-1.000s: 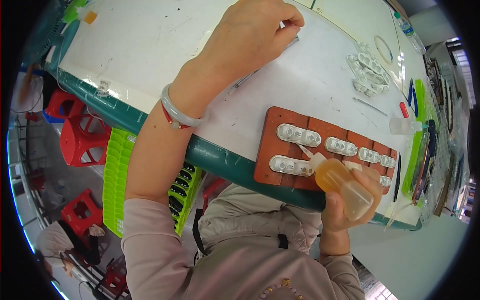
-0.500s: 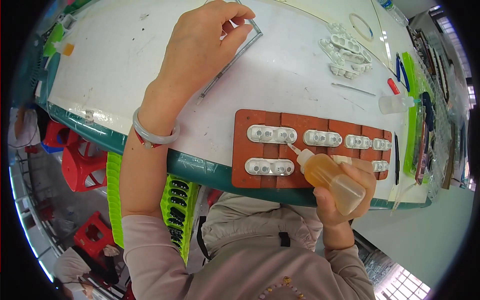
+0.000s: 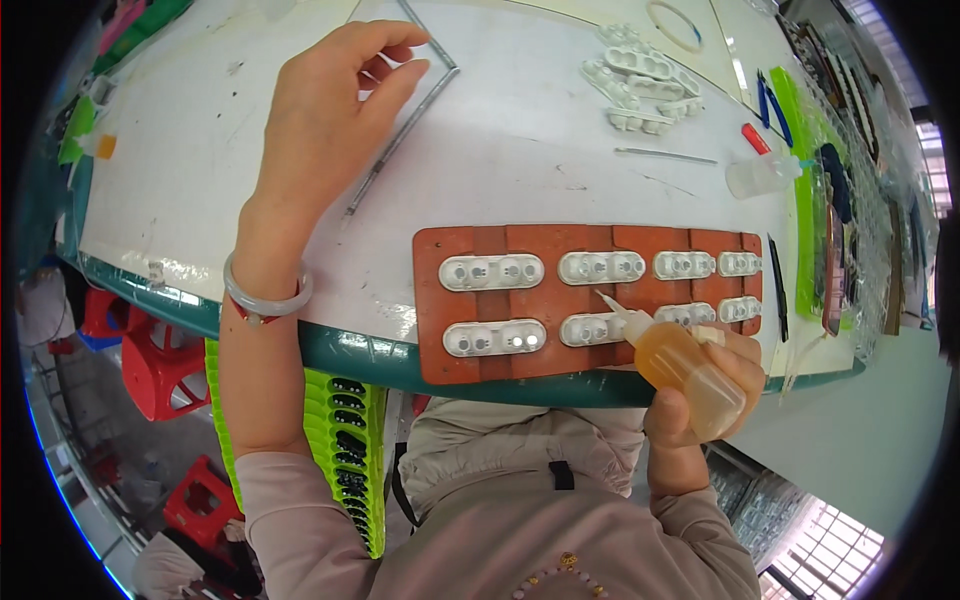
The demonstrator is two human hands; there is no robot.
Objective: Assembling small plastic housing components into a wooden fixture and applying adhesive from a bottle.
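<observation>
My right hand (image 3: 725, 385) is closed round a clear squeeze bottle (image 3: 685, 375) of amber liquid, tilted so its thin white nozzle points up and left. The nozzle tip is just below an upper-row white oblong piece (image 3: 602, 267), second from the left; whether they touch I cannot tell. Several such white pieces with round recesses sit in two rows on a reddish-brown tray (image 3: 590, 240) at the table's front edge. My left hand (image 3: 335, 105) hovers over the table, fingers loosely curled and apart from the thumb, holding nothing visible. Beside its fingertips lies a thin grey angled strip (image 3: 420, 115).
A heap of white moulded parts (image 3: 645, 85) lies behind the tray. Further right are a thin metal rod (image 3: 665, 156), a clear bottle (image 3: 760, 177), blue-handled pliers (image 3: 772, 108) and a black pen-like tool (image 3: 777, 290). A green tray with black pieces (image 3: 350, 435) stands below the table edge.
The bottle's nozzle has moved right along the tray, from the leftmost upper piece to the second one. The whole view has shifted, so the table things appear further left. My left hand keeps its pose.
</observation>
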